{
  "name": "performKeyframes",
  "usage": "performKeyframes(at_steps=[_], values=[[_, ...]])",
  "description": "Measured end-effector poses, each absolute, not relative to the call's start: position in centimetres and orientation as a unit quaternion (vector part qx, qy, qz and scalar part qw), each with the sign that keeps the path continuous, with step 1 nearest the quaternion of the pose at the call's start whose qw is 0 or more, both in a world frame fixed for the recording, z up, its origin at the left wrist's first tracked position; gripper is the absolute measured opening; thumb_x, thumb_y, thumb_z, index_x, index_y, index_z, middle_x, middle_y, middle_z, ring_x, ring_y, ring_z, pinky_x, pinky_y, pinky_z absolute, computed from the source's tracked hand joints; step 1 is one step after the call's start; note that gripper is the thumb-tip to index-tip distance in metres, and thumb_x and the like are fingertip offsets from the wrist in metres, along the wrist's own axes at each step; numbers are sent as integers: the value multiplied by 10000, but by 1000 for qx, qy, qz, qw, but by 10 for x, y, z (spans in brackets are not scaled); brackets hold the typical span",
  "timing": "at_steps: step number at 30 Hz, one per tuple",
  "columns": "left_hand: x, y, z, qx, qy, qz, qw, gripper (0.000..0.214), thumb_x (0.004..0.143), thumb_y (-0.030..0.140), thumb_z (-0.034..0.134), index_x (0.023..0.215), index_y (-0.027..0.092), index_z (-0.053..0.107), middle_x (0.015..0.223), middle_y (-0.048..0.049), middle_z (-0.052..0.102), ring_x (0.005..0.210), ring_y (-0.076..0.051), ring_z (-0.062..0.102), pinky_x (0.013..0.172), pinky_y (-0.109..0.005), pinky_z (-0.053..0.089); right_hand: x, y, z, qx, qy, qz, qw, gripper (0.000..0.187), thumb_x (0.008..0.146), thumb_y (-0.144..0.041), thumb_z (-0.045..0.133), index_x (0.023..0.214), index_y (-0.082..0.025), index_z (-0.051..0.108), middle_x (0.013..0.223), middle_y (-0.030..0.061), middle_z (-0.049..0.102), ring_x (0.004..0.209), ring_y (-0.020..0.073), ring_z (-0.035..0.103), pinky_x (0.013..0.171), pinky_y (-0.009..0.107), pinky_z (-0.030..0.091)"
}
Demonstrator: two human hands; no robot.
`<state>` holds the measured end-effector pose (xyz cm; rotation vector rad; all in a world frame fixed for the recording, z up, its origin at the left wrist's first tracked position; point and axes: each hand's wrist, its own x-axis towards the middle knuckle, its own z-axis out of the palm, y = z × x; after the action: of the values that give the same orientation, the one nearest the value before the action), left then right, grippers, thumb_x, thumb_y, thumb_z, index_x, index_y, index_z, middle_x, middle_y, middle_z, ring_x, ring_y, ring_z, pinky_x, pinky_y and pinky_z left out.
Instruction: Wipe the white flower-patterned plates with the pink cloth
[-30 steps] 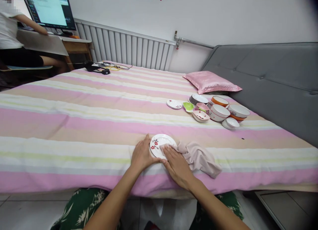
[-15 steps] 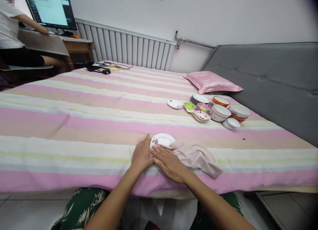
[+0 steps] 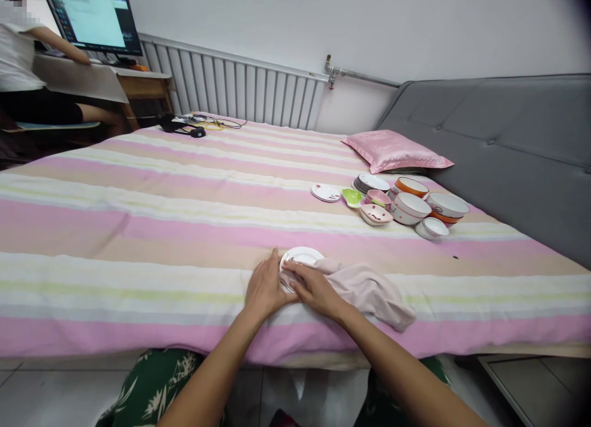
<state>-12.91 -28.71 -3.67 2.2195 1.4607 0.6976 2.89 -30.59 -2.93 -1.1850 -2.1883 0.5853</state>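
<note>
A small white plate (image 3: pixel 302 253) lies on the striped bed sheet near the bed's front edge. Its left rim is gripped by my left hand (image 3: pixel 266 287), with the thumb along the near side. My right hand (image 3: pixel 319 291) presses a pale pink cloth (image 3: pixel 376 293) against the plate's upper face, fingers closed over the fabric. The cloth trails off to the right across the sheet. Cloth and fingers cover the plate's near right part, and the left fingers' undersides are hidden.
Beyond my hands are white plates (image 3: pixel 325 192), a stack of plates (image 3: pixel 372 183), a green leaf-shaped dish (image 3: pixel 352 197) and several bowls (image 3: pixel 410 207). A pink pillow (image 3: pixel 397 150) lies behind them by the grey headboard (image 3: pixel 498 125). A person (image 3: pixel 21 64) sits at a desk, far left.
My right hand has shifted slightly up on the plate, its fingers more bent, and the cloth covers the flower print more. My left hand stays at the rim.
</note>
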Motion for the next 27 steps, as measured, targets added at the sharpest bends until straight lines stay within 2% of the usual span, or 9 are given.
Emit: performKeyframes(at_steps=[4, 6, 10, 15, 22, 27], values=[[-129, -287, -37, 788, 526, 247, 203, 1146, 479, 475, 722, 1379, 103, 118, 1260, -159, 490, 1167, -294, 438, 970, -412, 326, 29, -301, -33, -459, -798, 220, 323, 201, 803, -204, 526, 976, -189, 627, 1099, 66, 601, 1032, 177, 543, 882, 310, 429], [-129, -287, -36, 788, 529, 245, 200, 1143, 480, 469, 725, 1382, 120, 116, 1250, -150, 500, 1164, -296, 443, 965, -414, 328, 27, -299, -32, -458, -801, 219, 319, 139, 792, -171, 538, 862, -197, 655, 984, 45, 638, 948, 161, 574, 833, 285, 445], [-128, -287, -34, 786, 533, 237, 205, 1165, 461, 470, 733, 1382, 115, 114, 1255, -155, 498, 1167, -298, 441, 969, -406, 324, 20, -295, -29, -460, -809, 205, 304, 134, 776, -124, 543, 778, -203, 651, 793, 7, 651, 798, 145, 583, 761, 261, 448], [-129, -287, -34, 782, 537, 238, 208, 1172, 463, 452, 735, 1382, 87, 105, 1252, -168, 499, 1161, -293, 447, 978, -397, 320, 10, -286, -31, -501, -799, 155, 294, 117, 781, -126, 522, 763, -190, 618, 788, 23, 623, 784, 162, 549, 752, 280, 425], [-129, -288, -32, 770, 548, 243, 218, 1301, 398, 525, 757, 1388, 70, 46, 1251, -165, 502, 1165, -306, 435, 970, -392, 323, 4, -266, -34, -566, -773, 85, 275, 130, 823, -160, 466, 795, -189, 590, 847, 47, 597, 843, 179, 510, 790, 295, 388], [-129, -288, -31, 771, 542, 244, 228, 1283, 418, 543, 746, 1392, 90, 44, 1281, -152, 487, 1197, -305, 406, 976, -386, 303, 8, -250, -37, -610, -749, 52, 255, 132, 839, -194, 453, 816, -196, 582, 873, 53, 596, 874, 192, 497, 776, 293, 363]])
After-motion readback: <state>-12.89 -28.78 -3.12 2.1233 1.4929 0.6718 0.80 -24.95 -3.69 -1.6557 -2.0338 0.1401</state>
